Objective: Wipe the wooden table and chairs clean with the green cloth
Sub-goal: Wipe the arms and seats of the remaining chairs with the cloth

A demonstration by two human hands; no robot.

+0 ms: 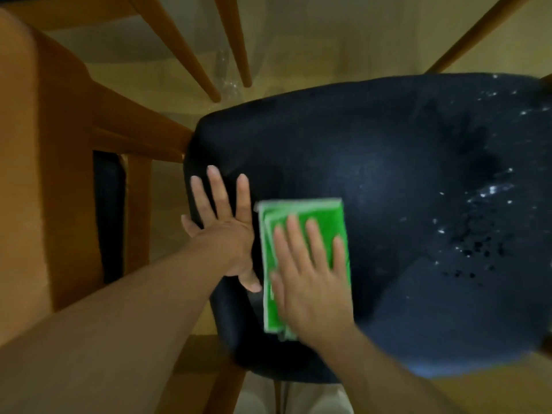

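Wooden chair frame (59,174) at far left, not yet touched by cloth. Left hand (222,231) laid flat on dark seat cushion (373,162), grip spread, nothing held; seat is braced. Green cloth (301,222) folded, pinned flat under right hand (310,282), grip spread, fingers pressed on top. Wet droplets (478,204) seen at right: long overlapping strokes advised toward them, even pressure kept, fold kept flat.

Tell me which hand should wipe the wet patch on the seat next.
Probably the right hand: it lies flat on the green cloth, nearer the droplets. The left hand rests bare on the seat edge.
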